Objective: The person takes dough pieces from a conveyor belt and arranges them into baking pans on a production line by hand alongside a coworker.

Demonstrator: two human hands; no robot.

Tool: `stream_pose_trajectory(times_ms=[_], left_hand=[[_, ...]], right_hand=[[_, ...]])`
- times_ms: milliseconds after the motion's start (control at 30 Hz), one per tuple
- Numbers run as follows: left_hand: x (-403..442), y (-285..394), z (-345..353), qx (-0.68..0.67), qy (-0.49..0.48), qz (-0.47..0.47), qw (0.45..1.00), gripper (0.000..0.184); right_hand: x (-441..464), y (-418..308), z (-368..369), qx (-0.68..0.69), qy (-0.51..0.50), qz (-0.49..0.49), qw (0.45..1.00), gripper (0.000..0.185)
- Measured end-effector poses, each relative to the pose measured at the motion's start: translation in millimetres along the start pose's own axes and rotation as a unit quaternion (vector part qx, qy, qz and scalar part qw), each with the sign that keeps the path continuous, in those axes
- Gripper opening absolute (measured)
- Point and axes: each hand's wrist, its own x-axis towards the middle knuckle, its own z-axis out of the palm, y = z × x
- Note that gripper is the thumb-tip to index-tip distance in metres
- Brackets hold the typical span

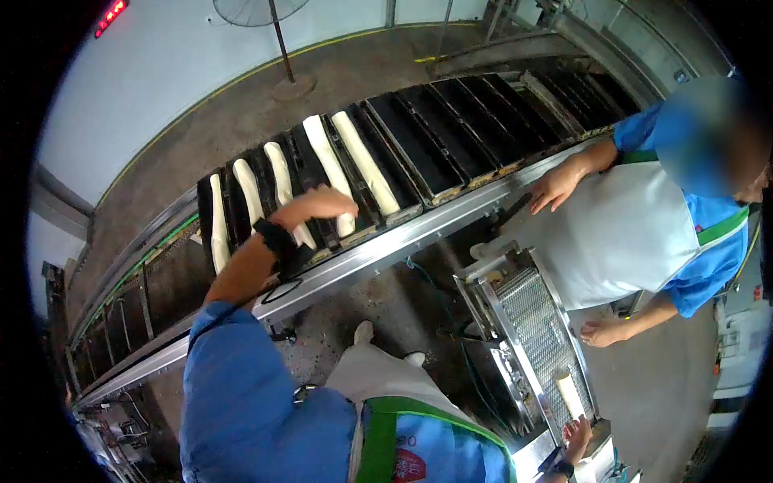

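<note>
Long pale dough rolls lie in black baking pans on the rail line. My left hand (pixel 324 203), a dark band on its wrist, is over the near end of one dough roll (pixel 326 153). Its fingers are bent together against that end, partly hiding it. To its right is another dough roll (pixel 365 161); more lie to its left, one of them a thin roll (pixel 218 225) at the far left. At the lower right, my right hand (pixel 576 437) has its fingers at the near end of a short dough piece (pixel 570 394) on the metal mesh conveyor (pixel 531 310).
A co-worker in a white apron (pixel 620 233) stands to the right, one hand (pixel 555 187) near the rail and the other beside the conveyor. Black pans (pixel 459 133) without dough continue right. A metal rail (pixel 394 243) edges the line. A fan stand (pixel 291 86) is behind.
</note>
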Motion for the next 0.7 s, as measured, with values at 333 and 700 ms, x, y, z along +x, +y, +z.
stream_pose_trajectory(times_ms=[333,700], left_hand=[[77,-56,-71,0.195,0.180,-0.209,0.941,0.035],[129,-91,-99,0.038,0.205,-0.247,0.946,0.045]], right_hand=[[-25,1,40,0.007,-0.086,-0.043,0.995,0.037],[-32,22,26,0.040,-0.018,0.039,0.998,0.037]])
